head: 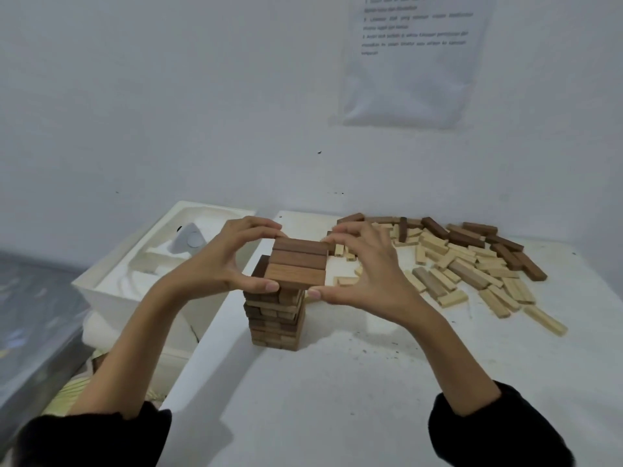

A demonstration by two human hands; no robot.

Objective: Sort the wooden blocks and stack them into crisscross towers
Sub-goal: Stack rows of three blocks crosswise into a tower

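Observation:
A crisscross tower (276, 318) of brown wooden blocks stands on the white table (337, 399), near its left edge. Its top layer (296, 261) is three brown blocks side by side. My left hand (219, 261) curls round the left end of this layer, thumb on the near side and fingers on the far side. My right hand (371, 264) holds the right end the same way, thumb at the near corner and fingertips at the far corner. A loose pile of pale and dark brown blocks (472, 264) lies at the back right.
A white moulded box (111, 284) stands just left of the table, close to the tower. Dark fabric (33, 315) lies at the far left. A printed sheet (411, 62) hangs on the wall behind the table.

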